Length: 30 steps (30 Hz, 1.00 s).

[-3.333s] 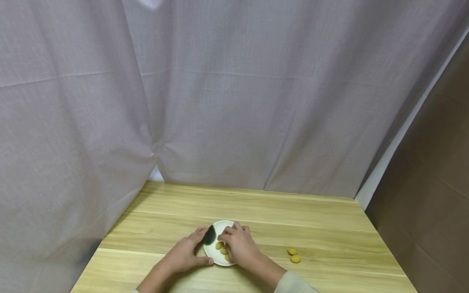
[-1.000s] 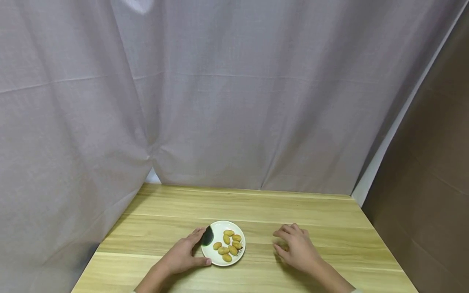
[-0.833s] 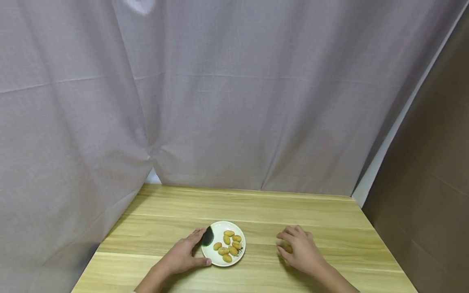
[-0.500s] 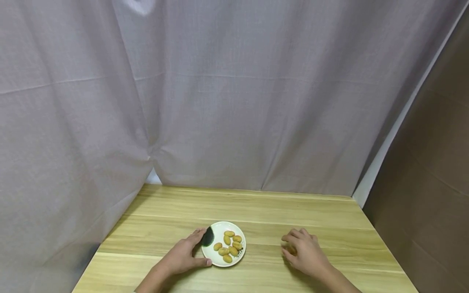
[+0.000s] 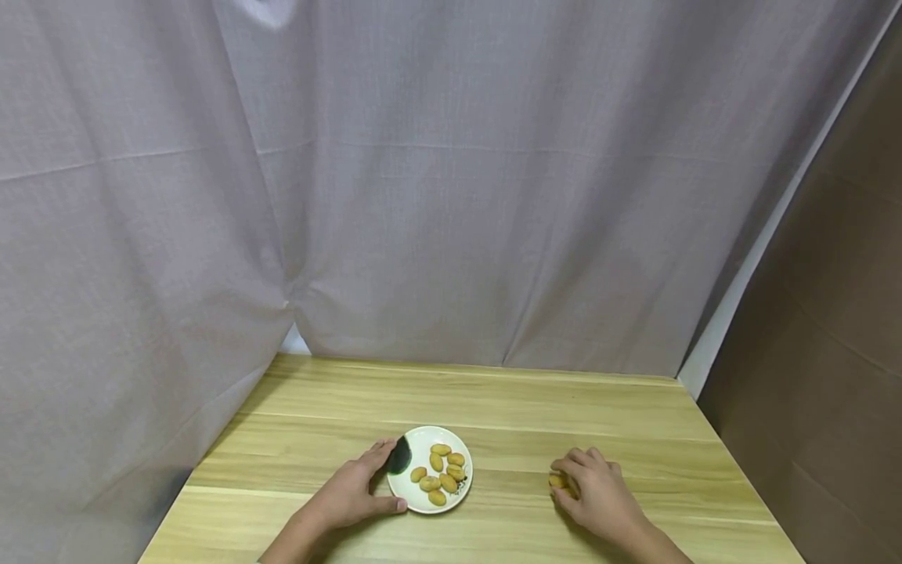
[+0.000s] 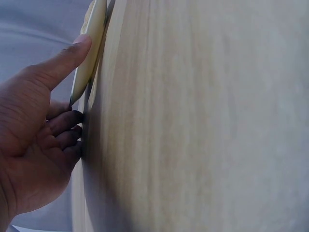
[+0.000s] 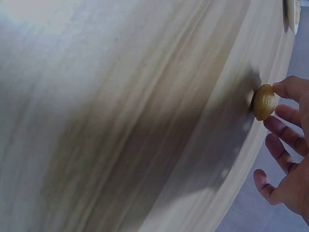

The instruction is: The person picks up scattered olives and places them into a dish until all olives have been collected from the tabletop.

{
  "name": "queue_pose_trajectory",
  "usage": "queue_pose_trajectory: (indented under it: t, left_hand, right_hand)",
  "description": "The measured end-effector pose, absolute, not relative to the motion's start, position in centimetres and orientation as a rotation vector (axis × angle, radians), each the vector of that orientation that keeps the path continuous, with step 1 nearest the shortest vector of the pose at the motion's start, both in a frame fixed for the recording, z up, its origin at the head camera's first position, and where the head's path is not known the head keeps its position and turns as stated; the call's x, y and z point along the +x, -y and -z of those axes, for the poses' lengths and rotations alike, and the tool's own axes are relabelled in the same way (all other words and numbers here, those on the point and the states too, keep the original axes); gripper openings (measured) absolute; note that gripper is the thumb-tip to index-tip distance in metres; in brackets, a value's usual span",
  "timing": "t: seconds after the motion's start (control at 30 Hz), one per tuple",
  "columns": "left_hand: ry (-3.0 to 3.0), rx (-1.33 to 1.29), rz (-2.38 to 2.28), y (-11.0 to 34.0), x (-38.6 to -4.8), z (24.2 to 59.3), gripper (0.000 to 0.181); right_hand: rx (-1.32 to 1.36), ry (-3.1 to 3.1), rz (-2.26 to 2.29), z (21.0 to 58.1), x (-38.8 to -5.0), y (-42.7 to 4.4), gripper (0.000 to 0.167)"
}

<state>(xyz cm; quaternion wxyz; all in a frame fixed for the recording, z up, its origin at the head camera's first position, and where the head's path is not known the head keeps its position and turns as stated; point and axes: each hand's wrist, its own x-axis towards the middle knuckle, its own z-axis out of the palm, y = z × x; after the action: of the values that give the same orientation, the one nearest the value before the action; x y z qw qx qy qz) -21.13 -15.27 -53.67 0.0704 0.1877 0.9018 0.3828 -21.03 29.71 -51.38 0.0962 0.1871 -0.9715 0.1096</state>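
A small round white plate (image 5: 416, 499) with a dark green patch lies on the table, bearing several yellow oval fruits (image 5: 430, 483). My left hand (image 5: 348, 489) holds the plate's left side, its thumb on the near rim and its fingers at the far-left edge; the left wrist view shows the thumb against the plate (image 6: 91, 63). Right of the plate, my right hand (image 5: 597, 495) pinches at a loose yellow oval fruit (image 5: 557, 479), with another partly hidden under the fingers. In the right wrist view, thumb and fingertips touch a fruit (image 7: 264, 102) resting on the table.
The light wooden table (image 5: 493, 399) reaches back to a grey curtain (image 5: 437, 235). Curtain also hangs along the left side, and a brown panel (image 5: 824, 376) stands on the right.
My right hand has left the plate, where it was 3.3 s ago, and moved right to the loose fruits. In the last second its fingers have closed in on them. The left hand stays put.
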Motion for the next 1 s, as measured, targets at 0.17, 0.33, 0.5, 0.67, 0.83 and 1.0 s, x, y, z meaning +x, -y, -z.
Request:
queue_pose_trajectory:
  t: [0.17, 0.33, 0.5, 0.67, 0.83, 1.0]
  left_hand:
    - [-2.715, 0.572, -1.150, 15.26, -21.15, 53.71, 0.111]
    - [-2.715, 0.564, -1.146, 15.27, -21.17, 53.80, 0.112]
    - [-2.715, 0.561, -1.146, 15.29, -21.16, 53.85, 0.111]
    - [-2.714, 0.573, -1.167, 15.27, -21.10, 53.75, 0.112]
    - [-2.720, 0.583, -1.176, 15.21, -21.06, 53.73, 0.111]
    - [-2.715, 0.576, -1.169, 15.17, -21.00, 53.68, 0.111]
  right_hand:
    - [0.536, 2.884, -0.325, 51.66, -20.90, -29.97, 0.033]
    - [0.525, 2.898, -0.318, 51.82, -20.86, -30.30, 0.029]
    - [0.538, 2.900, -0.330, 51.85, -20.82, -30.39, 0.026]
    - [0.545, 2.888, -0.346, 51.72, -20.76, -30.15, 0.025]
    - [0.541, 2.877, -0.358, 51.82, -20.82, -29.83, 0.024]
    - [0.531, 2.872, -0.360, 52.06, -20.91, -29.59, 0.022]
